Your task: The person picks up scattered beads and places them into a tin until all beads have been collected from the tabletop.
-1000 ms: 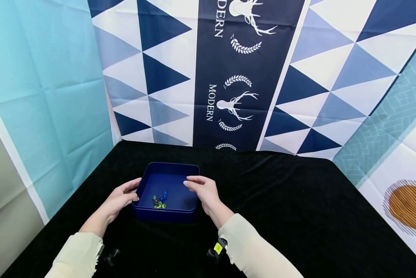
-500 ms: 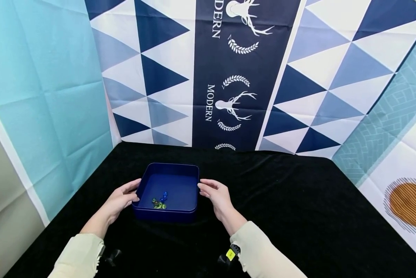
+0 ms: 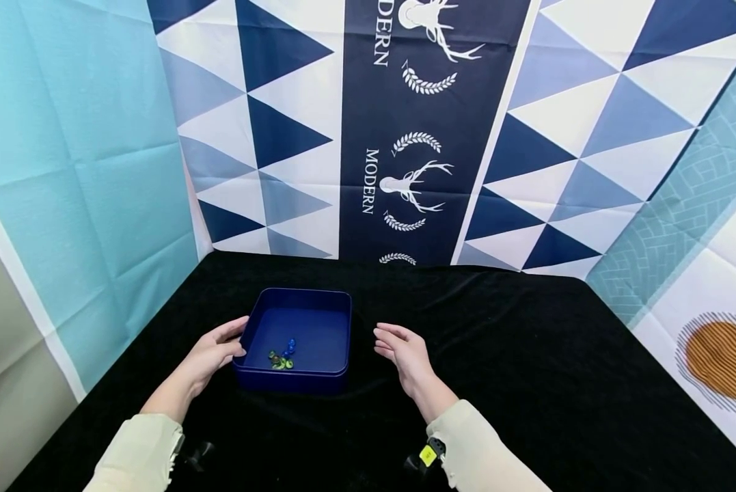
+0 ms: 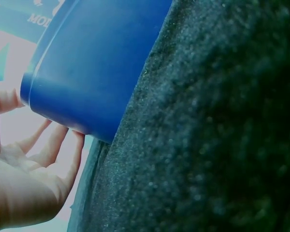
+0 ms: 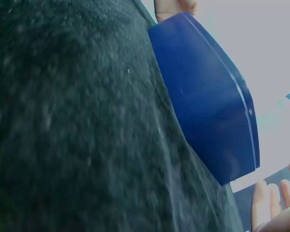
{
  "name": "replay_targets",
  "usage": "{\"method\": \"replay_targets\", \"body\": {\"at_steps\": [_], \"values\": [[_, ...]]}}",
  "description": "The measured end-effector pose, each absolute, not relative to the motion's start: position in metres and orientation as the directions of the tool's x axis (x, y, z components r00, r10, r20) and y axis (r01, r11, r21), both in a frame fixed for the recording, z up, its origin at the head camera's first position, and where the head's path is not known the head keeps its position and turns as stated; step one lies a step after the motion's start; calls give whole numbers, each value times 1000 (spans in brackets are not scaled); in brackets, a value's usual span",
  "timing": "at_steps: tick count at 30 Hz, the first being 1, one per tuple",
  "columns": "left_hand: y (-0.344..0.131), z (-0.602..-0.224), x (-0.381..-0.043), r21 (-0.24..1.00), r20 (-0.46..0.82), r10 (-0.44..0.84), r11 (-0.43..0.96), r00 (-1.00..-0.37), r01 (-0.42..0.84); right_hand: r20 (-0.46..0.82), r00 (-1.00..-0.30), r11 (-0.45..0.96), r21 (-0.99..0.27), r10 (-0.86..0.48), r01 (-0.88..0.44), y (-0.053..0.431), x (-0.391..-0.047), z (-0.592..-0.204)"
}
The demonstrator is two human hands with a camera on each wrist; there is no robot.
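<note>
A dark blue square open-topped box (image 3: 294, 328) stands on the black cloth, left of centre in the head view. Small glossy pieces, apparently marbles, lie near its front left corner inside: blue ones (image 3: 290, 347) and several green ones (image 3: 279, 361). My left hand (image 3: 210, 352) rests against the box's left side, its fairly straight fingertips touching the outer wall (image 4: 96, 67) in the left wrist view. To the right of the box, apart from it, my right hand (image 3: 411, 355) hovers with relaxed fingers and holds nothing. Its fingers (image 5: 274, 198) show at the right wrist view's lower corner.
Black cloth (image 3: 497, 355) covers the table. Behind it hangs a patterned curtain (image 3: 404, 137) with triangles and deer heads. A light blue curtain (image 3: 91, 157) closes off the left side, and another patterned cloth (image 3: 700, 287) hangs on the right.
My right hand has moved from over the box's right rim out to the right, away from the box. The left hand and the box have stayed in place.
</note>
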State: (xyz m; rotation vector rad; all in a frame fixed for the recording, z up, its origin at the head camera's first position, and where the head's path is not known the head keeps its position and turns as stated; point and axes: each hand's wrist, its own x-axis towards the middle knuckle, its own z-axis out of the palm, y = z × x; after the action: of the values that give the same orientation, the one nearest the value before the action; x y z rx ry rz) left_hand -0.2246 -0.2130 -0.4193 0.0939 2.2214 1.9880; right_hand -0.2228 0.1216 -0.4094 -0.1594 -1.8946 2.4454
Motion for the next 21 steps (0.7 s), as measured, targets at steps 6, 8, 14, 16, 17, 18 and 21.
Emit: {"method": "replay_targets", "body": {"at_steps": [6, 8, 14, 16, 17, 18, 21], "values": [[-215, -421, -224, 991, -79, 151, 121, -985, -61, -82, -989, -252, -966, 124, 49, 138, -221, -412], [-215, -421, -224, 991, -77, 151, 118, -986, -60, -85, -988, -244, -968, 129, 51, 144, -220, -412], [-216, -421, -222, 993, -74, 147, 100, -986, -59, -94, -983, -234, -971, 161, 54, 161, -218, -414], [-217, -421, -222, 994, -73, 145, 90, -987, -60, -100, -980, -231, -971, 170, 59, 167, -217, -415], [-218, -421, -222, 995, -72, 144, 83, -987, -61, -98, -980, -230, -972, 174, 57, 170, -216, -415], [-218, -422, -222, 995, -74, 139, 76, -987, -64, -98, -979, -231, -971, 178, 55, 173, -215, -415], [-221, -422, -221, 995, -74, 126, 82, -989, -64, -103, -977, -229, -972, 189, 58, 183, -214, -415]]}}
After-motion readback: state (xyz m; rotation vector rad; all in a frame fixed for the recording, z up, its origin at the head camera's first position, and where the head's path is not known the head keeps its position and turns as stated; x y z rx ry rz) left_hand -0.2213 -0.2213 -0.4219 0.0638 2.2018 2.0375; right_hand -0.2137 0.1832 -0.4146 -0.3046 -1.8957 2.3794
